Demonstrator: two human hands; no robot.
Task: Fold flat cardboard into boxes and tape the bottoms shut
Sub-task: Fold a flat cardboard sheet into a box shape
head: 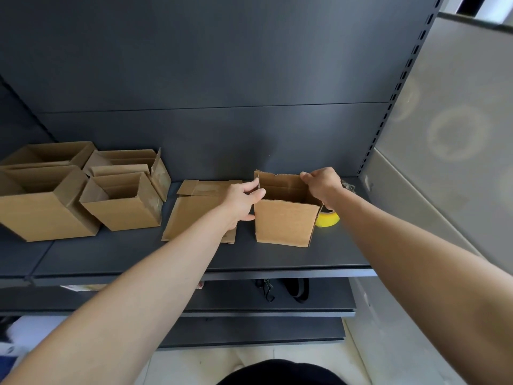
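- Plain brown box (286,220) — open-topped, upright on the shelf (194,257), right of frame centre.
- left grip (241,201) clasps its left wall; right grip (323,184) pinches its far right rim.
- Yellow tape (329,219) just right of it — flat cardboard (191,215) to its left.

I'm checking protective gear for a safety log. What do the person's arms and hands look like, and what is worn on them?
Both the left arm and right arm are bare as far as the picture shows, with no sleeve in view. The left hand and right hand wear no gloves; no watch, bracelet or ring shows.
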